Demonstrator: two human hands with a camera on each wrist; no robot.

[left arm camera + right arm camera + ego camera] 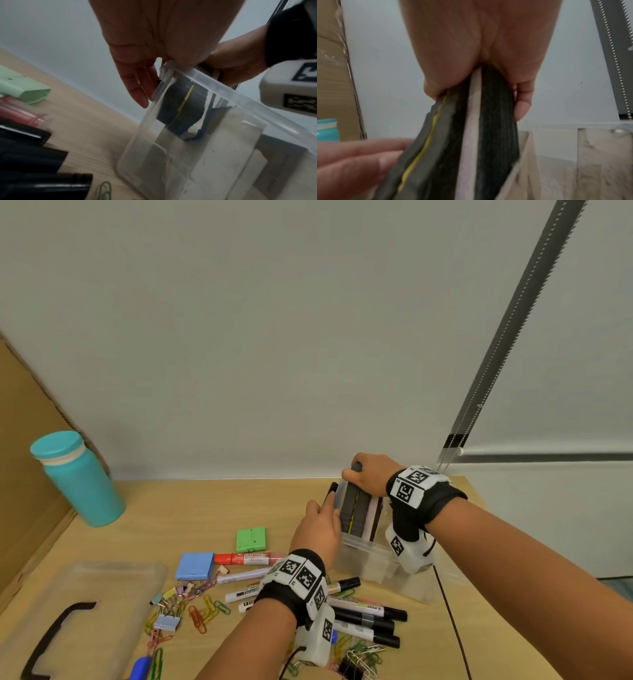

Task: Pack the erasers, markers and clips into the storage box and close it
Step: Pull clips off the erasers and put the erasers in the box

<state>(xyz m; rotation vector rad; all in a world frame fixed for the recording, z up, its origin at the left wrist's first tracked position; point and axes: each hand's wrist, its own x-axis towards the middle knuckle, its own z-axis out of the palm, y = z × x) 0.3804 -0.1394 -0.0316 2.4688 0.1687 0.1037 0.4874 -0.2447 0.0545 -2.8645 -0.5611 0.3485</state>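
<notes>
A clear storage box point(373, 561) stands open on the wooden table. My right hand point(364, 479) grips a stack of dark felt erasers point(356, 510) from above, standing on edge inside the box's left end. In the right wrist view, thumb and fingers of my right hand point(477, 101) pinch the erasers point(447, 148). My left hand point(323, 510) lies with straight fingers against the box's left end wall; its fingers point(137, 86) touch the box point(197, 162) beside the erasers point(180, 108). A green eraser point(251, 538), a blue eraser point(194, 566), markers point(370, 618) and paper clips point(202, 611) lie on the table.
The box lid point(78, 621) with its black handle lies at the front left. A teal bottle point(78, 477) stands at the back left by cardboard point(24, 457). A red marker point(246, 558) and binder clips point(166, 623) lie among the clutter. A black cable point(452, 621) runs right of the box.
</notes>
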